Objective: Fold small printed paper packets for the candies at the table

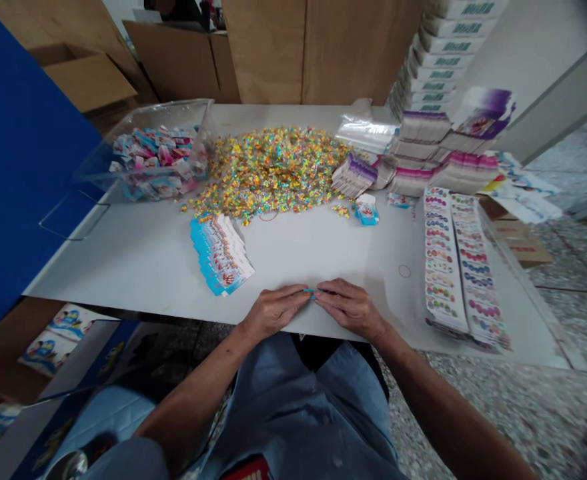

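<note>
My left hand (273,311) and my right hand (349,308) rest together at the near edge of the white table (138,260). Their fingertips meet and pinch a small blue piece (312,292), which the fingers mostly hide. A fanned stack of blue printed cards (221,253) lies just left of and beyond my left hand. Further back spreads a big heap of tiny multicoloured pieces (271,170).
A clear plastic bin (153,157) with filled packets stands at the back left. Sheets of printed stickers (456,263) lie on the right, behind them stacks of purple and pink cards (426,153) and white boxes (443,53). A small blue packet (367,211) lies mid-table. Cardboard boxes stand behind.
</note>
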`<move>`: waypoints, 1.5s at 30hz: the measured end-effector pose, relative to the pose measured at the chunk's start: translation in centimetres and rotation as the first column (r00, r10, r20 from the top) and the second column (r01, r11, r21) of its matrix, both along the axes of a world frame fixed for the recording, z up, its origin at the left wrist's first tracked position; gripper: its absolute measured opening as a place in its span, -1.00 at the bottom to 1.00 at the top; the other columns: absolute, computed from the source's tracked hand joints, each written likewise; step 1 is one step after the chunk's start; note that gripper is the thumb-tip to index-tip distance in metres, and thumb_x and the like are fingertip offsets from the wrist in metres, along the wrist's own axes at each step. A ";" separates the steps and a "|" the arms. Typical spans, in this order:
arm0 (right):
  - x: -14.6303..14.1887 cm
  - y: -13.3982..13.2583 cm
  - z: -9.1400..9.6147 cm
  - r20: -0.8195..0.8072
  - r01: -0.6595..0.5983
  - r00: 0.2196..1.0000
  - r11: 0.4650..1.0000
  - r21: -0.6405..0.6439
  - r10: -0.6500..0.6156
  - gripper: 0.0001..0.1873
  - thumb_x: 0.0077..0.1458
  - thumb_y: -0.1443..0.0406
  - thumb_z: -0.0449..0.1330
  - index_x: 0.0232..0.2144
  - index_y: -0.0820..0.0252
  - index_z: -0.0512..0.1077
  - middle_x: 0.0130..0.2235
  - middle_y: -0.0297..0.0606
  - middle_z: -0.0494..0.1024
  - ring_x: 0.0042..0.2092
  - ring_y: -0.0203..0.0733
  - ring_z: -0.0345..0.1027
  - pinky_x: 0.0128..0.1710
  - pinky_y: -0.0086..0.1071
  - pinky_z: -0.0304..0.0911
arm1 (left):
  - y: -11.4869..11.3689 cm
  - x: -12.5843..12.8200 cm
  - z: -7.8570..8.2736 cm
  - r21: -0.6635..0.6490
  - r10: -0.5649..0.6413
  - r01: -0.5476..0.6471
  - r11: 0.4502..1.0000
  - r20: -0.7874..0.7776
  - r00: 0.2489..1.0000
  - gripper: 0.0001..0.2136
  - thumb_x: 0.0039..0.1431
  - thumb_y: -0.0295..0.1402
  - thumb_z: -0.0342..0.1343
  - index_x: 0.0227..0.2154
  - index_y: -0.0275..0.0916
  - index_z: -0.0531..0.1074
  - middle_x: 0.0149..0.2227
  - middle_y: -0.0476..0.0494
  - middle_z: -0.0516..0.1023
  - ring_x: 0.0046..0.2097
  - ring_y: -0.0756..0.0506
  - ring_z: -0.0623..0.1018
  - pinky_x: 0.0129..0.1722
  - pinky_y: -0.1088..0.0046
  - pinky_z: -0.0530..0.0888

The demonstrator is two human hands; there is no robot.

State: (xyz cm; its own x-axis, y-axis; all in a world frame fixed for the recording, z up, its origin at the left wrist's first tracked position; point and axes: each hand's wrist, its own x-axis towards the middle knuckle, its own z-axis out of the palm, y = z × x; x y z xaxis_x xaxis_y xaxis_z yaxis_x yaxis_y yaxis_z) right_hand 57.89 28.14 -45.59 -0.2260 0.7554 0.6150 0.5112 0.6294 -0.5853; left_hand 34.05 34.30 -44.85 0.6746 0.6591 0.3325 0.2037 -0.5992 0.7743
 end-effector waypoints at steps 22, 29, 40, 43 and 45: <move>-1.0 -0.9 4.9 -0.089 0.148 0.985 0.989 0.011 -0.146 -0.76 0.30 0.39 0.20 -0.07 0.04 0.60 -0.16 -0.17 0.64 -0.14 -0.15 0.56 -0.14 -0.27 0.54 | 18.6 -3.9 17.7 0.539 0.609 -0.553 0.636 0.091 0.788 -0.05 0.06 -0.19 0.44 0.40 -0.40 0.07 0.48 -0.39 -0.02 0.44 -0.46 0.12 0.38 -0.07 0.22; 13.0 -2.4 9.3 0.118 0.538 0.837 0.843 0.001 -0.535 -0.68 0.24 0.17 0.31 0.03 -0.02 0.56 0.01 -0.15 0.63 0.04 0.02 0.53 0.08 -0.05 0.46 | 8.6 4.6 4.8 -0.053 0.242 -0.241 0.969 0.013 0.970 -0.51 0.16 -0.11 0.29 0.10 -0.22 0.48 0.29 -0.35 0.38 -0.23 -0.11 0.68 -0.23 0.28 0.66; 28.6 0.6 5.0 0.451 0.510 0.805 0.837 -0.196 -0.385 -0.37 0.13 -0.04 0.32 0.19 0.03 0.47 0.28 -0.06 0.43 0.32 0.22 0.26 0.32 0.15 0.19 | 5.6 6.8 0.1 -0.285 0.257 -0.250 0.926 -0.012 0.966 -0.74 0.13 -0.16 0.25 -0.24 -0.22 0.63 -0.25 -0.14 0.69 -0.32 -0.07 0.60 -0.28 0.43 0.54; 28.1 1.5 4.2 0.448 0.505 0.809 0.840 -0.198 -0.381 -0.55 0.19 0.02 0.28 0.07 0.03 0.58 0.23 -0.08 0.49 0.27 0.20 0.33 0.30 0.14 0.21 | 5.2 6.9 0.0 -0.290 0.260 -0.250 0.924 -0.005 0.966 -0.74 0.14 -0.16 0.23 -0.24 -0.21 0.64 -0.24 -0.14 0.69 -0.29 -0.09 0.61 -0.27 0.43 0.52; 28.1 1.6 3.8 0.409 0.526 0.807 0.832 -0.173 -0.425 -0.64 0.21 0.05 0.26 -0.03 0.01 0.63 0.15 -0.11 0.57 0.22 0.17 0.39 0.27 0.13 0.25 | 5.1 6.9 -0.1 -0.299 0.256 -0.245 0.922 -0.002 0.967 -0.74 0.15 -0.16 0.23 -0.24 -0.21 0.64 -0.25 -0.14 0.69 -0.29 -0.09 0.61 -0.27 0.43 0.52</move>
